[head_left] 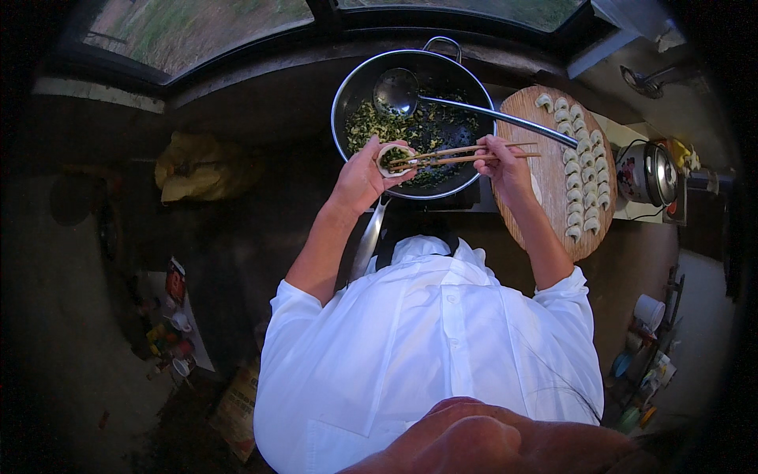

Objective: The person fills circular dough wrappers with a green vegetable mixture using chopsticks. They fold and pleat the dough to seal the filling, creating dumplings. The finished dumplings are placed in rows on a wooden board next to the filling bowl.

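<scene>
My left hand [363,176] cups a round dumpling wrapper [386,170] over the near rim of a wok [338,127]. Green chopped filling [393,156] lies in the middle of the wrapper. A pair of wooden chopsticks [456,155] is held in my right hand [503,165], their tips at the filling. More filling with yellow bits [370,125] spreads over the wok's inside. A metal ladle [397,92] rests with its bowl in the wok, its handle reaching right over a round wooden board [527,112]. Several folded dumplings [586,160] stand in rows on that board.
Right of the board is a small electric pot [646,172] with a metal lid and a cord. The wok's long handle [370,237] points towards me. A skimmer [642,82] lies at the upper right. A yellowish bag [198,166] sits on the left. A window [201,29] runs behind the wok.
</scene>
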`<state>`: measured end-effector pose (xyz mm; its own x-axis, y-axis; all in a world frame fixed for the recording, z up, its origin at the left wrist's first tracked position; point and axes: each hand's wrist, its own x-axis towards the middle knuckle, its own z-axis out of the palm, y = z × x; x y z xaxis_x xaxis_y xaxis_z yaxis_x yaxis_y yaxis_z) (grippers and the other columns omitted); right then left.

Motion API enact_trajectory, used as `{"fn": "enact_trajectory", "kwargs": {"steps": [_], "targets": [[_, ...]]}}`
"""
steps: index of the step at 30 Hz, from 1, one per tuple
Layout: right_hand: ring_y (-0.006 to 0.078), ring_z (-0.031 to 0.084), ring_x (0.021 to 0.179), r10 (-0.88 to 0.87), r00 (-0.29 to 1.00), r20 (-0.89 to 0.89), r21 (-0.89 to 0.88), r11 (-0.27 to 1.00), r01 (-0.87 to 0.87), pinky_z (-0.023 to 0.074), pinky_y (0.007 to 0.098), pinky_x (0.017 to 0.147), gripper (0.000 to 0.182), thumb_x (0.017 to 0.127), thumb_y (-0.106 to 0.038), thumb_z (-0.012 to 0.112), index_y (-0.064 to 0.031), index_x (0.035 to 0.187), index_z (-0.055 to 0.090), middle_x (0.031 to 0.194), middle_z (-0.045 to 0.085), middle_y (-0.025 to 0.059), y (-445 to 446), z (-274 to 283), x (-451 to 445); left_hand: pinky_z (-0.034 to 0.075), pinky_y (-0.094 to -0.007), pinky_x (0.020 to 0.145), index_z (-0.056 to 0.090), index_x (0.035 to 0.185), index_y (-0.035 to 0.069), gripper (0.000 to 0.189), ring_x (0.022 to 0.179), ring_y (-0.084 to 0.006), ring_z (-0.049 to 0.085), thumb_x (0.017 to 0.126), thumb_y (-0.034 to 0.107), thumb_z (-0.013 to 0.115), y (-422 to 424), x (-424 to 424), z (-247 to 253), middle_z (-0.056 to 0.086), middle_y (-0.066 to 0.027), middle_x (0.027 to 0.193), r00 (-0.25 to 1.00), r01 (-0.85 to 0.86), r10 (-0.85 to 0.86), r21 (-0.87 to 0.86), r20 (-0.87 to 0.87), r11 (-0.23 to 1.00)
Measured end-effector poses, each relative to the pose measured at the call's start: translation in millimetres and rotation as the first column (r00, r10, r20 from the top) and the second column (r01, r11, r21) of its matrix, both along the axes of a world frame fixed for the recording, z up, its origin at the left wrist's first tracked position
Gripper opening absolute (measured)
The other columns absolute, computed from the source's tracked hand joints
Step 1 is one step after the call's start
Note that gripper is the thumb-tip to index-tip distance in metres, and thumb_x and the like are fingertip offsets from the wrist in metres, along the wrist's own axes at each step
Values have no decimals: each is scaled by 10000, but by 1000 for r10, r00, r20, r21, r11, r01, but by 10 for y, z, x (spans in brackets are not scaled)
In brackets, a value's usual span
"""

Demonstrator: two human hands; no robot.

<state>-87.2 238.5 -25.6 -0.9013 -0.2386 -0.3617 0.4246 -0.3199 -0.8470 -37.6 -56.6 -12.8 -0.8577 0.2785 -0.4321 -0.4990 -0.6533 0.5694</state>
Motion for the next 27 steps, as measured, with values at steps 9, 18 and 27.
{"fn": "enact_trajectory", "kwargs": {"steps": [9,18,27], "targets": [[126,704,680,-39,999,11,-26,999,40,586,210,603,266,1014,-254,589,4,1044,651,840,696,81,-18,88,20,567,-471,995,530,1265,-70,519,1120,-318,643,1108,346,263,5,30,3,611,-218,1220,999,-21,20,-9,-41,1000],[114,688,680,-76,997,-4,-31,997,76,581,207,597,252,1017,-246,573,-2,1044,634,824,681,77,-20,107,41,557,-461,999,533,1262,-78,532,1143,-353,634,1109,347,252,-7,35,-37,609,-236,1227,997,-11,10,-8,-75,1000],[118,696,684,-70,997,-24,9,997,71,583,210,604,256,1015,-249,581,-6,1054,650,839,684,81,-12,171,71,554,-473,998,526,1270,-73,517,1140,-361,637,1106,348,275,12,41,-25,600,-237,1252,999,-23,23,-1,-44,1000]]}}
